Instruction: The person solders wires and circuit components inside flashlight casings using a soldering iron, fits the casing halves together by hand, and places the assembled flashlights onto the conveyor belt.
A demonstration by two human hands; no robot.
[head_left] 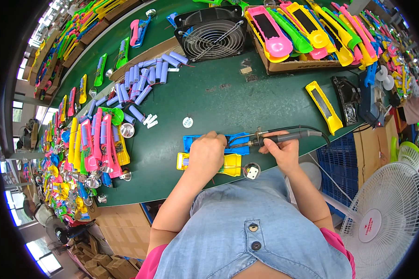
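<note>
My right hand (282, 149) grips a soldering iron (293, 136) with a dark handle. Its metal front end points left toward a blue plastic shell (191, 140). Over that shell my left hand (206, 152) is closed, fingertips bent down; what they pinch, if anything, is hidden. Thin dark wires show inside the blue shell, just right of the fingers. Nearer to me lies a yellow plastic shell (231, 161), partly covered by the left hand. A thin wire runs from it to a round lamp head (252, 171) with a white face, at the table's front edge.
Purple battery cells (139, 83) and coloured shells (108, 144) are heaped to the left. A black cooling fan (210, 39) stands at the back, beside a cardboard box (307, 66) of shells. A yellow shell (325, 108) lies rightward. A white fan (395, 209) stands right of me.
</note>
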